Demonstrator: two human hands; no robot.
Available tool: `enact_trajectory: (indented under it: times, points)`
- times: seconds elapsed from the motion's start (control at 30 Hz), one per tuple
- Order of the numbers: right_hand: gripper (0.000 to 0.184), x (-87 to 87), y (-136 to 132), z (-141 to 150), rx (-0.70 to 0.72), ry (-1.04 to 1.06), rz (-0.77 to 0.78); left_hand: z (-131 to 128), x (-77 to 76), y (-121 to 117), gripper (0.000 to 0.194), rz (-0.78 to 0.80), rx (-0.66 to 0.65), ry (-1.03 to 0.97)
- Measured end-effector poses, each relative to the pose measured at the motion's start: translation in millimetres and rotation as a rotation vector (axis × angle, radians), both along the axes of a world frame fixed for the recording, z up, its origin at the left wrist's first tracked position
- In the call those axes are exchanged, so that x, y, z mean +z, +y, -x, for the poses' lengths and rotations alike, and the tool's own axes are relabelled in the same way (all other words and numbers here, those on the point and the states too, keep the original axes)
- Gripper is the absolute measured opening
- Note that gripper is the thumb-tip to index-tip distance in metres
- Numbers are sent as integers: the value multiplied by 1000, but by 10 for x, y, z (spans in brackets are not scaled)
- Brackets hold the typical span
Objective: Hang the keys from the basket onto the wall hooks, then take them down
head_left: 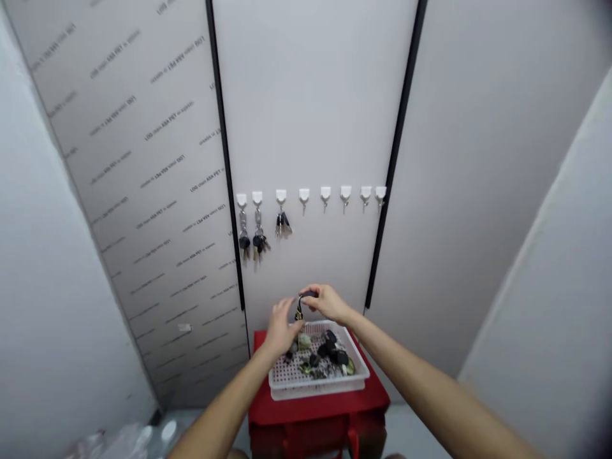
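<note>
Above the basket, my right hand (326, 302) pinches a dark keychain strap at its top. From it hangs a black and yellow bunch (299, 313), too small to make out fully. My left hand (281, 326) is just left of this bunch, thumb and fingers apart, the thumb close to its lower end; whether they touch, I cannot tell. Below both hands sits a white perforated plastic basket (318, 387) with black key fobs (331, 349), small metal pieces and a pale round object (304, 342) in it.
The basket stands on a red box or bag (320, 413). A row of white hooks (305, 194) crosses the panel ahead; key bunches (259, 242) hang from the three leftmost. Black vertical strips (392, 159) flank the panel. Clear plastic items (138, 440) lie at lower left.
</note>
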State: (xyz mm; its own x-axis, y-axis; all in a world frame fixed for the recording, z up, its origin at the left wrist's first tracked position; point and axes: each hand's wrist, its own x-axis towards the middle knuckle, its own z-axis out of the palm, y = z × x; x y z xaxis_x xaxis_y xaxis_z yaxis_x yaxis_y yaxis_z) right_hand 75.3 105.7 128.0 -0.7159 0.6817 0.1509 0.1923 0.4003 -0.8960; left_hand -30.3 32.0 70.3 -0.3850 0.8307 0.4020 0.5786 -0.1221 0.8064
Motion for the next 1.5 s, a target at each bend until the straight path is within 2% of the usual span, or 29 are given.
enact_trajectory:
  times: [0.07,0.13,0.23,0.33,0.4,0.5,0.6,0.8,0.9,1.0,1.17,1.27,1.37,1.43,1.5]
  points:
    - [18,301,-2,8,50,-36,-33,-8,225,56,28,-11,-180,-45]
    - [17,562,13,24,43,-25,-53,10,459,133,25,3,-241,-187]
    - [23,869,80,77,-16,149,-5,51,797,274,27,-52,-173,-323]
    - [32,1100,184,170,-85,427,86,56,1090,430,26,-136,-140,-322]
    - [31,1217,264,244,-157,583,84,41,1249,530,26,-195,-89,-306]
    - [18,1335,395,348,-275,689,6,27,1422,656,27,-270,25,-276]
    - [12,1411,533,422,-332,658,-113,42,1529,748,28,-288,99,-232]
    - [15,1597,713,488,-429,472,-555,77,1658,920,30,-247,215,-191]
    - [11,1629,748,507,-483,340,-733,72,1662,1015,29,-178,224,-163]
    - [13,1572,801,523,-516,282,-847,82,1604,1104,29,-119,218,-161]
    - [20,1459,849,483,-464,222,-862,126,1519,1176,29,-106,193,-174]
    - [28,1329,755,356,-439,254,-840,104,1448,1065,30,-130,181,-144]
    - [32,973,621,147,-386,220,-785,65,1210,841,38,-223,231,3]
    - [28,583,523,-19,-269,46,-735,39,918,673,38,-212,227,114]
    - [22,120,412,-187,-73,-243,-658,-1,537,504,36,-71,148,172]
